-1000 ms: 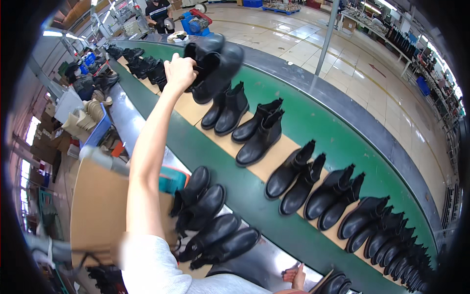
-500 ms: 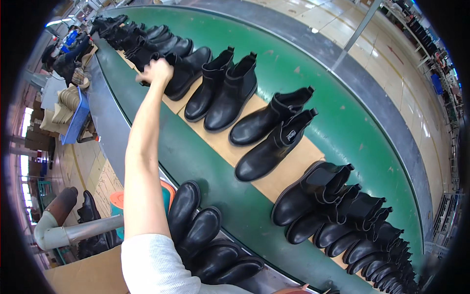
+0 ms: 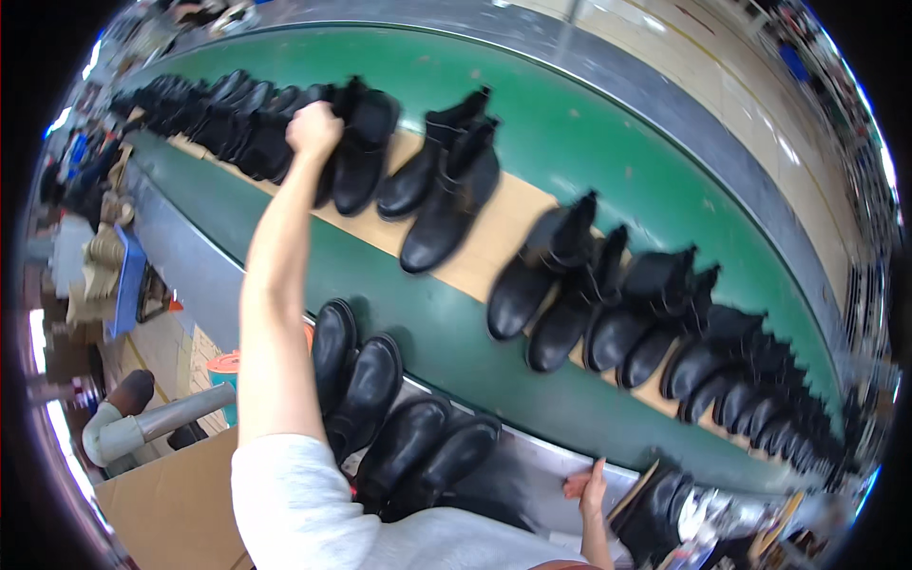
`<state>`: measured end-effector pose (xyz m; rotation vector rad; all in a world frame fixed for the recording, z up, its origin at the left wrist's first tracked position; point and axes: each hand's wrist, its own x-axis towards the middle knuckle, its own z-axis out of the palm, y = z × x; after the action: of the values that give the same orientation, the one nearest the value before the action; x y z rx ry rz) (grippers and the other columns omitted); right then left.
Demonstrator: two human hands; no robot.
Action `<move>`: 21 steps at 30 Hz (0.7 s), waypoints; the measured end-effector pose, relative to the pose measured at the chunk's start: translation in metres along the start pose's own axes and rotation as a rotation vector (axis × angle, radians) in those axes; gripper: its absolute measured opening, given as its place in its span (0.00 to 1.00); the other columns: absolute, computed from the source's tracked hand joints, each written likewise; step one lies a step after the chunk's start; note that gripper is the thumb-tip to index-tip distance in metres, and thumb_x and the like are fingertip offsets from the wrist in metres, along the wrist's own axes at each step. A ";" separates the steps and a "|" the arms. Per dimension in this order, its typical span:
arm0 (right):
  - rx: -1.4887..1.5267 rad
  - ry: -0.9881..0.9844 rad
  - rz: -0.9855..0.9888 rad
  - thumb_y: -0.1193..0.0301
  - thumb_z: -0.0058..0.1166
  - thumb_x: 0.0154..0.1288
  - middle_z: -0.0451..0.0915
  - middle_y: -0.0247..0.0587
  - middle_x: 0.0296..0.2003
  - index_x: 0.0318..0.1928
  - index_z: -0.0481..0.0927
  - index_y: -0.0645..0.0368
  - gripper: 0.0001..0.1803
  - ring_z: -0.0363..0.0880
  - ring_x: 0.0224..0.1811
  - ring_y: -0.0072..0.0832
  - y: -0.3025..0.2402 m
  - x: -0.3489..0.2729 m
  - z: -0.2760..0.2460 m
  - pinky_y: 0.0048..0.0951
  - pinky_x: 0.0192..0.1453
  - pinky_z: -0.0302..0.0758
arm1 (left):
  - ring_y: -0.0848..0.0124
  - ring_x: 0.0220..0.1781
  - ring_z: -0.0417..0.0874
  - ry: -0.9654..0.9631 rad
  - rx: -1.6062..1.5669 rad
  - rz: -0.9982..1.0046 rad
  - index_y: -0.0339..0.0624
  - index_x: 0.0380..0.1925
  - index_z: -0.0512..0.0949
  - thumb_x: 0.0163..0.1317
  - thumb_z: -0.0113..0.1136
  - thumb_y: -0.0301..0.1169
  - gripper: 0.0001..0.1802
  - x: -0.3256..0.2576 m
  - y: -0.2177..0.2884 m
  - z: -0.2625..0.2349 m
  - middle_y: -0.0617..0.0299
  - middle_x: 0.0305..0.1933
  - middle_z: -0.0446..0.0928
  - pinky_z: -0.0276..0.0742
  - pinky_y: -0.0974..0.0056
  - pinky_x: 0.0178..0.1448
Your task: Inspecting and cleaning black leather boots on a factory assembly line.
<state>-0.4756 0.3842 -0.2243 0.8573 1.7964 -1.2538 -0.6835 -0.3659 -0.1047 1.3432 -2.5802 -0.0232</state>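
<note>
My left hand (image 3: 315,131) reaches across the green belt to the row of black ankle boots. Its fingers are curled closed against the tops of the boots, and what they grip is hidden. Just right of it stands a pair of black ankle boots (image 3: 363,152), then another pair (image 3: 446,195), both on a strip of brown cardboard (image 3: 508,214). At the belt's near edge is my right hand (image 3: 589,484), holding nothing, its thumb up and apart from the fingers. Several black boots (image 3: 366,385) stand on the near side, below my left arm.
Boots crowd the belt (image 3: 446,328) to the far left and far right. Close to my right hand lie more dark boots (image 3: 655,508) and crumpled white wrapping (image 3: 708,518). A grey pipe (image 3: 180,418), a cardboard sheet (image 3: 180,503) and a blue crate (image 3: 130,280) are at left.
The view has shifted, and the belt's boots appear further left and higher. My left hand has closed among the boot tops. My right hand has come into view at the belt's near edge.
</note>
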 end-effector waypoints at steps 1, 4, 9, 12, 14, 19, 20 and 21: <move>-0.004 -0.006 -0.007 0.31 0.26 0.61 0.76 0.48 0.12 0.17 0.76 0.67 0.48 0.74 0.09 0.32 -0.007 -0.004 0.005 0.27 0.12 0.74 | 0.52 0.46 0.81 0.016 -0.009 0.014 0.47 0.40 0.81 0.51 0.53 0.36 0.17 -0.016 -0.017 -0.017 0.48 0.43 0.80 0.76 0.52 0.50; -0.044 -0.064 0.017 0.30 0.24 0.60 0.77 0.50 0.14 0.21 0.78 0.70 0.50 0.75 0.10 0.32 -0.006 0.004 0.005 0.26 0.14 0.75 | 0.53 0.41 0.81 0.441 -0.079 0.182 0.46 0.38 0.82 0.51 0.61 0.37 0.14 -0.057 -0.060 -0.036 0.53 0.37 0.80 0.75 0.55 0.47; 0.077 -0.052 -0.045 0.32 0.24 0.62 0.80 0.48 0.20 0.26 0.80 0.68 0.49 0.80 0.19 0.33 0.001 0.007 0.000 0.31 0.26 0.78 | 0.57 0.38 0.77 0.457 -0.251 0.775 0.39 0.32 0.79 0.48 0.58 0.22 0.09 -0.173 0.029 -0.169 0.56 0.36 0.78 0.72 0.58 0.44; 0.280 -0.041 -0.428 0.44 0.32 0.70 0.79 0.43 0.42 0.57 0.70 0.65 0.35 0.78 0.42 0.27 -0.042 -0.025 0.017 0.26 0.43 0.74 | 0.60 0.40 0.76 0.275 -0.167 1.281 0.35 0.25 0.74 0.43 0.56 0.18 0.06 -0.262 0.067 -0.222 0.57 0.39 0.78 0.70 0.59 0.44; 0.087 0.034 -0.796 0.44 0.27 0.71 0.56 0.42 0.67 0.69 0.55 0.55 0.36 0.52 0.70 0.34 -0.084 -0.070 0.026 0.40 0.66 0.59 | 0.59 0.28 0.78 -0.083 -0.007 1.214 0.38 0.24 0.74 0.38 0.57 0.23 0.08 -0.347 0.108 -0.222 0.56 0.23 0.76 0.72 0.57 0.36; -0.324 -0.420 -0.832 0.47 0.26 0.72 0.43 0.50 0.71 0.70 0.46 0.63 0.38 0.37 0.74 0.38 -0.054 -0.088 0.016 0.33 0.74 0.39 | 0.69 0.37 0.72 -0.287 -0.393 2.010 0.43 0.14 0.77 0.38 0.55 0.30 0.04 -0.511 0.112 -0.137 0.65 0.23 0.73 0.67 0.65 0.51; -0.320 -0.454 -0.656 0.47 0.25 0.72 0.45 0.51 0.71 0.69 0.46 0.64 0.38 0.38 0.74 0.37 -0.032 -0.081 0.017 0.32 0.73 0.41 | 0.69 0.40 0.72 -0.225 -0.421 2.056 0.42 0.15 0.77 0.39 0.55 0.30 0.04 -0.539 0.109 -0.117 0.65 0.24 0.72 0.65 0.62 0.58; -0.198 -0.481 -0.677 0.43 0.22 0.71 0.51 0.51 0.69 0.68 0.50 0.65 0.40 0.44 0.73 0.37 -0.022 -0.079 0.009 0.35 0.73 0.46 | 0.66 0.47 0.72 -0.342 -0.427 2.049 0.41 0.17 0.76 0.40 0.55 0.30 0.05 -0.550 0.106 -0.124 0.62 0.29 0.74 0.63 0.58 0.63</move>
<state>-0.4550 0.3614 -0.1476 -0.1961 1.8086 -1.4897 -0.4392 0.1529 -0.0793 -1.6758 -2.5807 -0.3881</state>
